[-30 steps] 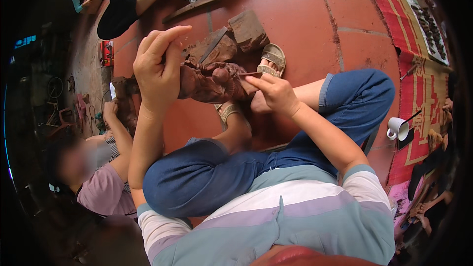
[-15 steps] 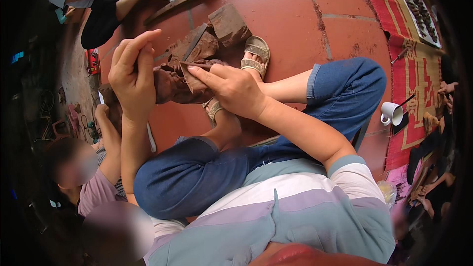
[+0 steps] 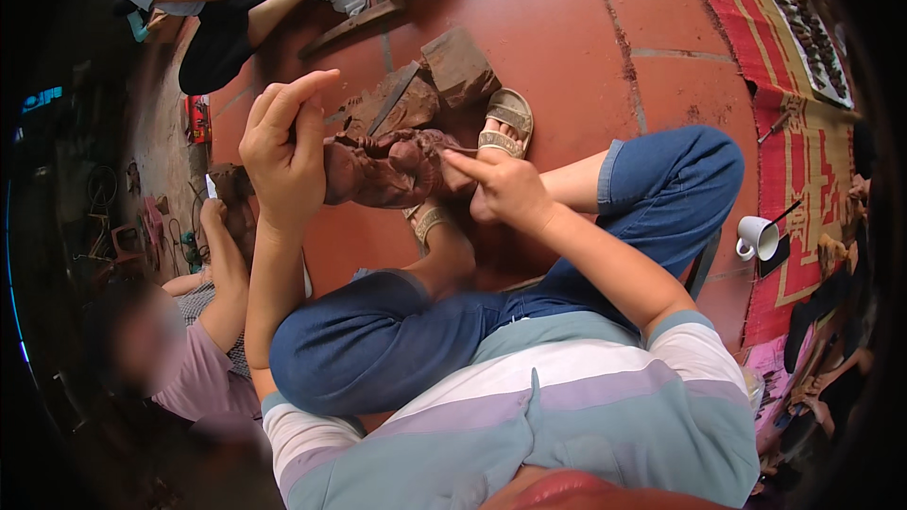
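Observation:
A reddish-brown wood carving [image 3: 392,170] with deep relief lies across the floor in front of my feet. My right hand [image 3: 505,191] is at its right end, index finger stretched along the wood. Its fingers grip a folded brown piece that looks like sandpaper [image 3: 461,149], now seen nearly edge-on. My left hand [image 3: 288,146] is raised beside the carving's left end, apart from it. The left thumb and fingers are drawn together in a pinch; whatever may be between them is hidden.
Rough wood blocks [image 3: 460,66] lie beyond the carving, near my sandalled foot [image 3: 508,118]. A white mug [image 3: 757,238] stands at the right by a red and yellow mat [image 3: 803,161]. One co-worker sits at the far left, another at the left with an arm [image 3: 222,255] reaching forward.
My right hand has slid right along the carving, taking the sandpaper from its middle to its right end. My left hand stays raised in much the same pose.

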